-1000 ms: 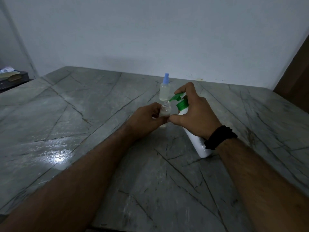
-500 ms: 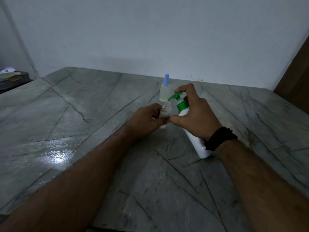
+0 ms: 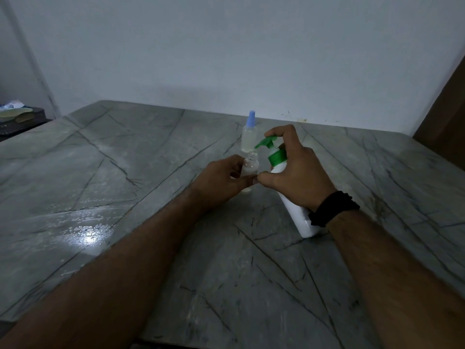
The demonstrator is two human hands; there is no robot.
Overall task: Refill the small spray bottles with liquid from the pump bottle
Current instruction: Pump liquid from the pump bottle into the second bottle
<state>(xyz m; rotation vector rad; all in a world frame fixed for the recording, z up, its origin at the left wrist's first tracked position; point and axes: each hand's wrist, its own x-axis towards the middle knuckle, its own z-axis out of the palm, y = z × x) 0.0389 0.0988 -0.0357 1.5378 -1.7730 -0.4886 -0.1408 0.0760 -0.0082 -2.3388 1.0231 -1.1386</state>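
My left hand (image 3: pixel 221 181) grips a small clear spray bottle (image 3: pixel 250 165) with its cap off, upright on the grey marble table (image 3: pixel 125 197). My right hand (image 3: pixel 297 172) holds the white pump bottle (image 3: pixel 299 215), tilted towards the small bottle. Its forefinger lies over the green pump head (image 3: pixel 266 142), and the nozzle points at the small bottle's open neck. A second small spray bottle (image 3: pixel 249 136) with a blue cap stands just behind, holding clear liquid.
A white wall runs along the table's far edge. A dark shelf with papers (image 3: pixel 17 117) sits at the far left. A brown wooden panel (image 3: pixel 448 117) stands at the right. A wet, shiny patch (image 3: pixel 88 235) lies on the table's left.
The green pump head has risen slightly under my right forefinger. Both hands and both small bottles have kept their places.
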